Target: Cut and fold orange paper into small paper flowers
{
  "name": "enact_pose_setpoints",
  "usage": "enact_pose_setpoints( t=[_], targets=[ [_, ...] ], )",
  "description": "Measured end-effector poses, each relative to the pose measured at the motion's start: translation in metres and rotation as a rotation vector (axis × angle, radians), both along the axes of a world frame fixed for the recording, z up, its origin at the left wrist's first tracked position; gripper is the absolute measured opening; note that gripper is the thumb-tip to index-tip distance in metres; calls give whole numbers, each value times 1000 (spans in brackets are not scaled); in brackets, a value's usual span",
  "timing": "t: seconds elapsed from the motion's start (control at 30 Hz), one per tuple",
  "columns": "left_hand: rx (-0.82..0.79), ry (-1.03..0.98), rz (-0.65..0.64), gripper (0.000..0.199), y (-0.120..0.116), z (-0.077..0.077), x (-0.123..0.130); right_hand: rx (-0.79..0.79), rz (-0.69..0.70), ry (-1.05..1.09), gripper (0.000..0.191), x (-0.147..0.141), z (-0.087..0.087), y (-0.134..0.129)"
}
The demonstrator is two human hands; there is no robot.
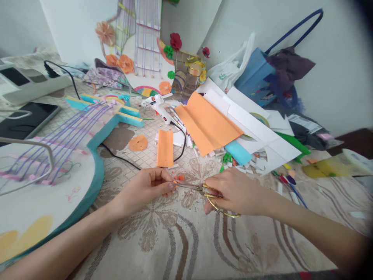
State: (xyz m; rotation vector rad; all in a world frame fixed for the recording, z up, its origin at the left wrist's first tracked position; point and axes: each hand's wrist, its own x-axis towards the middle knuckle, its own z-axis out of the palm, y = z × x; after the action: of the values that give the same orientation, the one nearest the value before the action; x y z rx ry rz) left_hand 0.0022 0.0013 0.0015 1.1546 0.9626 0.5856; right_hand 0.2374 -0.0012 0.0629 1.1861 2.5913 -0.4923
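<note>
Orange paper, a small scrap (pixel 175 181), sits in the left hand (pixel 153 186), fingers pinched on it beside the tips of the scissors (pixel 200 188); the right hand's (pixel 234 189) fingers are clamped around their handles. Snipping seems unfinished: beyond the scissors a disc (pixel 138 143) looks cut, a strip (pixel 165 148) and sheet (pixel 208 124) remain. Farther beyond lies a glue gun (pixel 163 113); a black cord (pixel 124 158), left of the scissors, might hinder.
</note>
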Motion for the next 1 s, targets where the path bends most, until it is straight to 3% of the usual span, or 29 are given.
enact_pose_setpoints(
  t=[1.0],
  targets=[
    [35, 24, -41, 18, 1, -4, -3, 98, 59, -54, 29, 2, 1, 5]
  ],
)
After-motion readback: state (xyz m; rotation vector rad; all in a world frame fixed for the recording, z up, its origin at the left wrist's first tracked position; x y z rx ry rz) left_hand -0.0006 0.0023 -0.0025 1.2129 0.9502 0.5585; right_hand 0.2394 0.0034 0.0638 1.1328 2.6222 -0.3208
